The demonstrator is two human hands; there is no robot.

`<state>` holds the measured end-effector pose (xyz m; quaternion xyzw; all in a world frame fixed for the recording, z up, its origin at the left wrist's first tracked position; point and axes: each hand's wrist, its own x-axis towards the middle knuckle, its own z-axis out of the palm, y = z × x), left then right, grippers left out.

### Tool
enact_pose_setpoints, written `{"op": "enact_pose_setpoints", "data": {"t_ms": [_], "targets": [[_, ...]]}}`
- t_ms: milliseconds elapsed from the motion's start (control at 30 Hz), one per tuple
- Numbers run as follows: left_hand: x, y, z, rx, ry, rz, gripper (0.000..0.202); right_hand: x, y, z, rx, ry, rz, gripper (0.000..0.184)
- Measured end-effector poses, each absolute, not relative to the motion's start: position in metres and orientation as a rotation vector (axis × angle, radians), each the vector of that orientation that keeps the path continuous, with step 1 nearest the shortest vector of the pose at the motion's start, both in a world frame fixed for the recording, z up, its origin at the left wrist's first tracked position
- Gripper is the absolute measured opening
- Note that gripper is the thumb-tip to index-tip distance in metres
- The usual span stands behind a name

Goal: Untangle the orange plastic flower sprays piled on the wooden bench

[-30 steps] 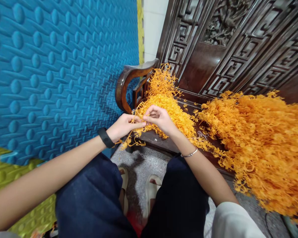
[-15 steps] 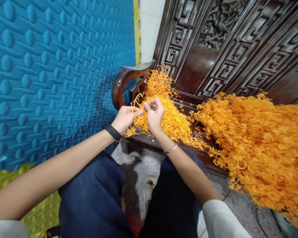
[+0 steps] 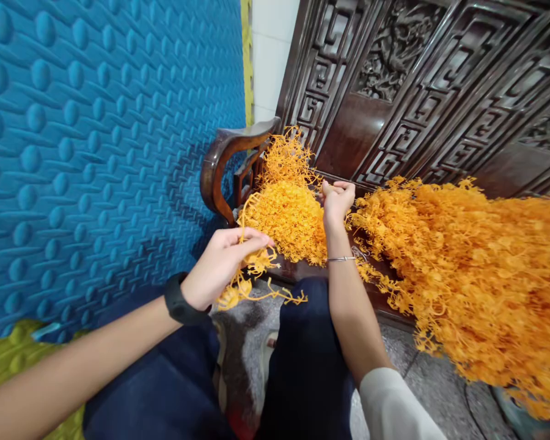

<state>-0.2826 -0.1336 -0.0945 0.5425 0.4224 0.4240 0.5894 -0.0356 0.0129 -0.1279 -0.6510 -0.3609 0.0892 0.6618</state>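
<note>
My left hand [image 3: 224,263] pinches a bunch of orange plastic sprigs [image 3: 256,261], whose thin branching stems hang below the fingers and out toward my knees. My right hand [image 3: 339,198] is closed at the right side of a heap of small orange plastic pieces [image 3: 291,217]. Whatever its fingertips hold is too small to make out. Behind the heap lies a looser tangle of orange stems [image 3: 286,159].
A dark carved wooden bench [image 3: 371,131] bears the heaps, with a curved armrest [image 3: 213,165] at its left end. A much larger orange pile [image 3: 490,269] spreads off the seat on the right. Blue bumpy matting [image 3: 96,122] stands on the left.
My hands were close together over the small heap. The right has moved right, away from the left, while the left has come lower and nearer to me with the sprigs.
</note>
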Motion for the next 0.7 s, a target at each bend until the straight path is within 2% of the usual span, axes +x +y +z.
{"op": "enact_pose_setpoints", "data": {"t_ms": [233,333,433,500,600,700], "targets": [[-0.296,-0.125,-0.098,1.179,1.073,0.914,0.022,-0.011,-0.006,-0.147,-2.038,-1.27,0.243,0.015],[-0.297,-0.124,-0.097,1.163,1.022,0.914,0.022,-0.008,-0.007,-0.148,-2.046,-1.331,0.155,0.011],[-0.296,-0.12,-0.098,1.156,0.988,0.932,0.02,-0.016,-0.012,-0.141,-1.869,-1.353,0.15,0.01],[-0.295,-0.116,-0.099,1.162,0.97,0.956,0.02,-0.03,-0.023,-0.132,-1.633,-1.419,0.374,0.014],[-0.294,-0.11,-0.103,1.157,0.943,0.998,0.02,-0.06,-0.047,-0.119,-1.245,-1.643,0.891,0.029],[-0.292,-0.109,-0.106,1.148,0.932,1.027,0.019,-0.089,-0.07,-0.114,-1.006,-1.83,1.285,0.027]]}}
